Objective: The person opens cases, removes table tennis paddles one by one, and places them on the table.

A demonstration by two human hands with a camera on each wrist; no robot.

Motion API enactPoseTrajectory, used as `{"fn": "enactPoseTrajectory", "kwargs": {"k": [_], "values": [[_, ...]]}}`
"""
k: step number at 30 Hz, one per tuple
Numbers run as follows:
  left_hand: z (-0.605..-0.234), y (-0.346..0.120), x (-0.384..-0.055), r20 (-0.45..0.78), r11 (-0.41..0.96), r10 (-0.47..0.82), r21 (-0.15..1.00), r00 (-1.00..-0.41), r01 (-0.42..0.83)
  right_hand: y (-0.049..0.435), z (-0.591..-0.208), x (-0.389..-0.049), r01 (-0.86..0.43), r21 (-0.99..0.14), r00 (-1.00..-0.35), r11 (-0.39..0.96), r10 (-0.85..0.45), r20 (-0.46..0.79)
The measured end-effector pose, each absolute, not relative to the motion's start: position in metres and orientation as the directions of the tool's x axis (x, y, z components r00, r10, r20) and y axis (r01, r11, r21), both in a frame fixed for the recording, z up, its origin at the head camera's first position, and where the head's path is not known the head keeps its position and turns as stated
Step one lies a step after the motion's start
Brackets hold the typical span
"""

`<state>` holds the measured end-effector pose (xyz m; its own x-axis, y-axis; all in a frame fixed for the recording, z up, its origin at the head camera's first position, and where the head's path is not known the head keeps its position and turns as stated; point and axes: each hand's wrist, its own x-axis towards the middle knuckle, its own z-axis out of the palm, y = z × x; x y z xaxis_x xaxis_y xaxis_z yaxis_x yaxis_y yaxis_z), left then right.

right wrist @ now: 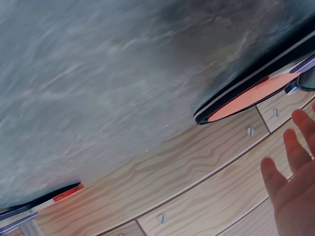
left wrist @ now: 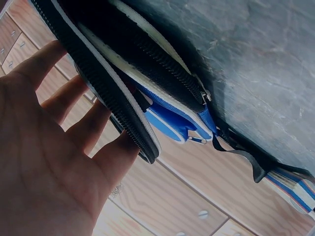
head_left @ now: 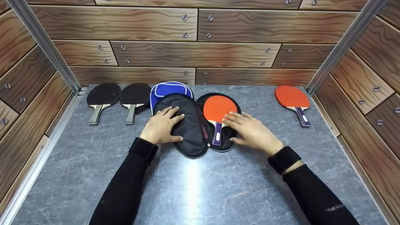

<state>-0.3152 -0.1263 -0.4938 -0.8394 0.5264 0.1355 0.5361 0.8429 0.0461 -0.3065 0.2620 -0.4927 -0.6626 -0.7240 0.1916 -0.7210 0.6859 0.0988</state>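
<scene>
A zip-up paddle case lies spread open in the middle of the table, its black flap (head_left: 182, 131) turned to the left. My left hand (head_left: 162, 126) touches that flap with fingers spread; the left wrist view shows the fingers (left wrist: 78, 132) against its zipped edge. In the case's right half (head_left: 223, 147) lies a table tennis paddle (head_left: 220, 107) with orange rubber and a purple handle, handle toward me. Over its right side hovers my right hand (head_left: 253, 132), fingers extended and holding nothing. A blue pouch with white piping (head_left: 172, 89) shows behind the flap.
Two black-faced paddles, one at far left (head_left: 103, 93) and another beside the blue pouch (head_left: 134, 93), lie with handles toward me. An orange paddle (head_left: 292, 97) lies at the back right. Wood-patterned walls (head_left: 153, 53) enclose the grey table (head_left: 250, 193) behind and on both sides.
</scene>
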Motion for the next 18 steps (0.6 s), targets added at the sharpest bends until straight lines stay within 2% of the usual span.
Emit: {"fn": "enactPoseTrajectory", "kwargs": {"k": [18], "values": [[-0.496, -0.127, -0.316, 0.150, 0.838, 0.533, 0.039, -0.832, 0.544, 0.232, -0.498, -0.299, -0.880, 0.125, -0.447, 0.459, -0.887, 0.114]]}}
